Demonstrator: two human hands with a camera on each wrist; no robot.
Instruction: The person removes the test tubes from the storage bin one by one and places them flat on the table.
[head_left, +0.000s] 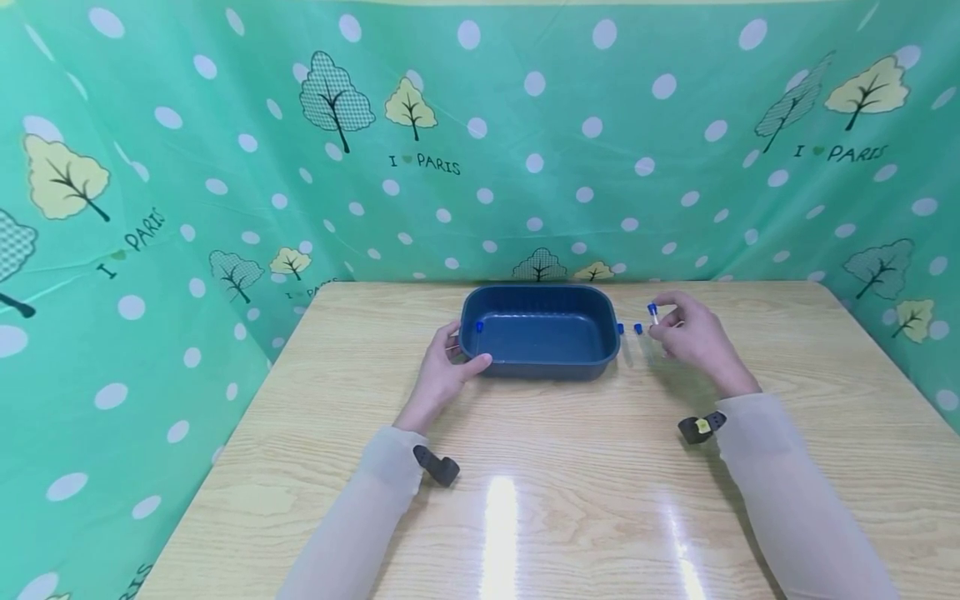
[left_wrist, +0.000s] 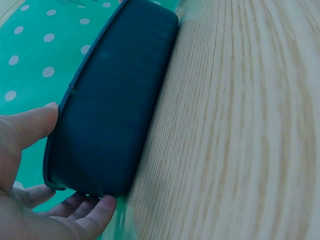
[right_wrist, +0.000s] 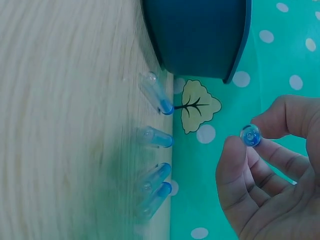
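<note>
A dark blue rectangular plastic basin [head_left: 540, 370] stands upright on the wooden table. My left hand [head_left: 441, 377] grips its left end, the thumb at the rim and the other fingers around the outer wall. Inside, at the left, lies a clear tube with a blue cap [head_left: 479, 327]. Right of the basin and above the table, my right hand [head_left: 697, 340] pinches a small clear test tube [right_wrist: 250, 135] between thumb and fingertips, blue cap upward. Several more blue-capped test tubes [right_wrist: 158, 94] lie on the table beside the basin's right end, apart from the hand.
The light wooden tabletop [head_left: 570, 467] stretches around the basin and toward me. A green dotted curtain [head_left: 525, 200] with printed trees hangs behind the table and along its sides. Each wrist carries a small black camera mount [head_left: 438, 467].
</note>
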